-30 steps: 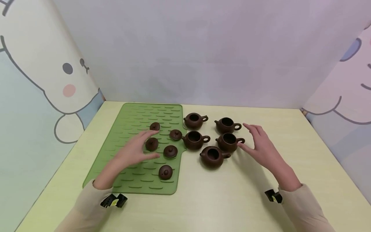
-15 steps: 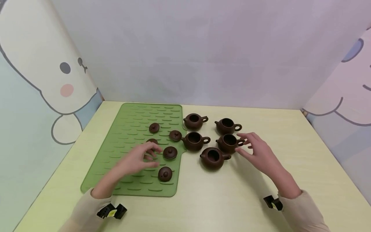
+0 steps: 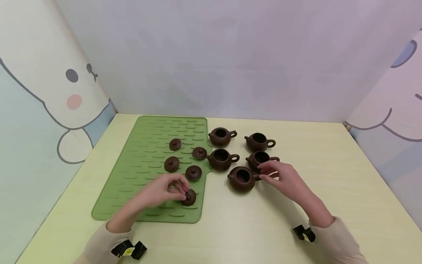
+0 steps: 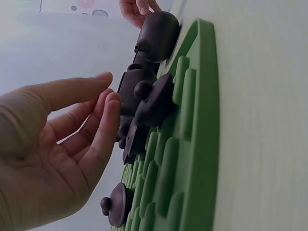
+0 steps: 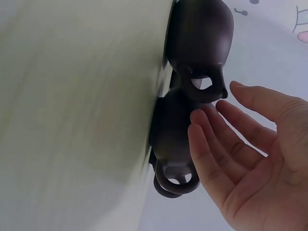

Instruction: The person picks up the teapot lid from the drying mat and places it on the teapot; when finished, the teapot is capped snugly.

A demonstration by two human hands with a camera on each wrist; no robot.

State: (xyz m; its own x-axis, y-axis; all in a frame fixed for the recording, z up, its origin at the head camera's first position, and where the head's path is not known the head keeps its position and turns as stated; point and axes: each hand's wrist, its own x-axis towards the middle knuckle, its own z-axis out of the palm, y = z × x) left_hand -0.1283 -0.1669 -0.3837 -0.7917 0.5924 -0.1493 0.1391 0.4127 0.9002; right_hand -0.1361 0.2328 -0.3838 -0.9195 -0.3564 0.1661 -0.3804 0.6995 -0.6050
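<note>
Dark brown and round, the nearest lid (image 3: 190, 198) lies knob up on a green mat (image 3: 132, 176), near its front right corner. Just beside the knob is the person's left hand (image 3: 160, 192), its grip narrow, thumb and fingertips a little apart; in the left wrist view nothing lies between them. The right hand (image 3: 286, 181) reaches to the handle of the nearest teapot (image 3: 240, 183), its grip loosely parted, fingers gently bent; whether it touches the handle cannot be told. Four other lids (image 3: 193, 172) lie farther back on the mat. To its right, four more teapots (image 3: 221, 160) stand upright on the pale tabletop (image 3: 247, 227), openings uncovered, handles pointing right.
</note>
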